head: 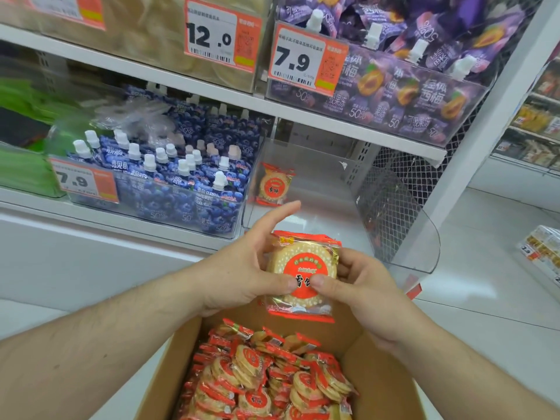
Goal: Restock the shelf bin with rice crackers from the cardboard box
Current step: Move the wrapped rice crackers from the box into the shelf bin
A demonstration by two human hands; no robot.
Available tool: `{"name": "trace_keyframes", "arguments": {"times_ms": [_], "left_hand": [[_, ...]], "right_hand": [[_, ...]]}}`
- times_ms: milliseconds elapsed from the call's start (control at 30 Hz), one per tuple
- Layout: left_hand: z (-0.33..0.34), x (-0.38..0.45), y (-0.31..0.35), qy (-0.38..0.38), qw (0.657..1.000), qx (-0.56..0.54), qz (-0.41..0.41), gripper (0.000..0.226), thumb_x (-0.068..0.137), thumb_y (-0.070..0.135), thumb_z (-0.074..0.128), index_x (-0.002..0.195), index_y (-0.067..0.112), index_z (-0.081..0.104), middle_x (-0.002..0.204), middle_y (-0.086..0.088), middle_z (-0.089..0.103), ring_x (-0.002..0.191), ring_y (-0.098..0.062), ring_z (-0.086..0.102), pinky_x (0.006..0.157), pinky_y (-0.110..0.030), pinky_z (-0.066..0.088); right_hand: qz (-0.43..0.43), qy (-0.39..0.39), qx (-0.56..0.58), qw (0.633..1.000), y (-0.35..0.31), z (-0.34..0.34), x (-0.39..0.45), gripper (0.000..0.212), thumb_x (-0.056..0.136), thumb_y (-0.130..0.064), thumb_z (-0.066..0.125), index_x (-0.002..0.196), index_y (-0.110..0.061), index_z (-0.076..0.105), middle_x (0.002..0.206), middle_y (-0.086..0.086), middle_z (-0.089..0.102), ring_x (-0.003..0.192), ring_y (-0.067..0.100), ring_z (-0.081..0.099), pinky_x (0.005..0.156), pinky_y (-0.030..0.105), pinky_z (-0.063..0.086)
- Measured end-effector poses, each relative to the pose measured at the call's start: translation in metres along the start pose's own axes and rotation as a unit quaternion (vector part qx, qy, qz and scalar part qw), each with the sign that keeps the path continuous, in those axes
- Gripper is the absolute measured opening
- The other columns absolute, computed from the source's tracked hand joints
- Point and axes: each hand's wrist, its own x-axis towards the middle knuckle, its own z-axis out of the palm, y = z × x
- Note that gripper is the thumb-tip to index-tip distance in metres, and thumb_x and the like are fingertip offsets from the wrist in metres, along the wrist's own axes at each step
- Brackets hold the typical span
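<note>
I am holding one rice cracker packet (pixel 303 275) over the open cardboard box (pixel 169 359) — my left hand (pixel 245 268) and right hand (pixel 357 286) are both pinching it, thumbs pressing its front, the left forefinger straying loose. The clear shelf bin (pixel 397 225) ahead is holding only one packet (pixel 274 184) at its back, so restocking is barely starting; next I am judging a forward reach into the bin.

Cardboard box (pixel 391 386) cut off at bottom edge — green packs (pixel 21 174) far left blurred.
</note>
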Motion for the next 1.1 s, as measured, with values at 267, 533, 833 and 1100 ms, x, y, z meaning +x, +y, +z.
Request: {"name": "trace_keyframes", "arguments": {"times_ms": [267, 533, 833, 1100], "left_hand": [[-0.046, 0.026, -0.014, 0.38, 0.903, 0.196, 0.047, 0.048, 0.081, 0.015, 0.073, 0.12, 0.033, 0.051, 0.105, 0.013, 0.054, 0.085, -0.007, 0.058, 0.075, -0.017, 0.047], [-0.049, 0.049, -0.034, 0.351, 0.909, 0.224, -0.007, 0.052, 0.086, 0.023, 0.068, 0.135, 0.023, 0.052, 0.128, 0.01, 0.054, 0.1, -0.008, 0.06, 0.089, -0.029, 0.05], [-0.048, 0.053, -0.038, 0.346, 0.913, 0.216, -0.017, 0.05, 0.083, 0.009, 0.056, 0.129, 0.031, 0.053, 0.117, 0.0, 0.064, 0.089, -0.013, 0.065, 0.083, -0.039, 0.055], [-0.051, 0.05, -0.034, 0.339, 0.916, 0.212, -0.025, 0.048, 0.082, 0.009, 0.056, 0.124, 0.034, 0.055, 0.113, 0.006, 0.066, 0.094, -0.012, 0.067, 0.083, -0.043, 0.056]], "right_hand": [[-0.004, 0.123, -0.106, 0.987, -0.032, -0.044, 0.115, 0.027, 0.082, -0.01, 0.074, 0.106, -0.01, 0.063, 0.093, 0.006, 0.07, 0.059, 0.009, 0.052, 0.048, 0.019, 0.036], [0.097, 0.119, -0.163, 0.975, 0.014, -0.024, 0.243, 0.061, 0.072, -0.009, 0.084, 0.125, -0.012, 0.055, 0.109, 0.006, 0.069, 0.094, 0.023, 0.068, 0.065, 0.032, 0.054], [0.082, 0.231, -0.277, 0.929, 0.045, -0.01, 0.281, 0.039, 0.069, -0.027, 0.087, 0.096, -0.007, 0.068, 0.09, 0.009, 0.071, 0.082, 0.026, 0.07, 0.075, 0.038, 0.059], [0.123, 0.179, -0.285, 0.933, 0.039, 0.003, 0.291, 0.044, 0.08, -0.021, 0.077, 0.116, -0.002, 0.06, 0.116, 0.015, 0.066, 0.101, 0.027, 0.065, 0.092, 0.042, 0.054]]}}
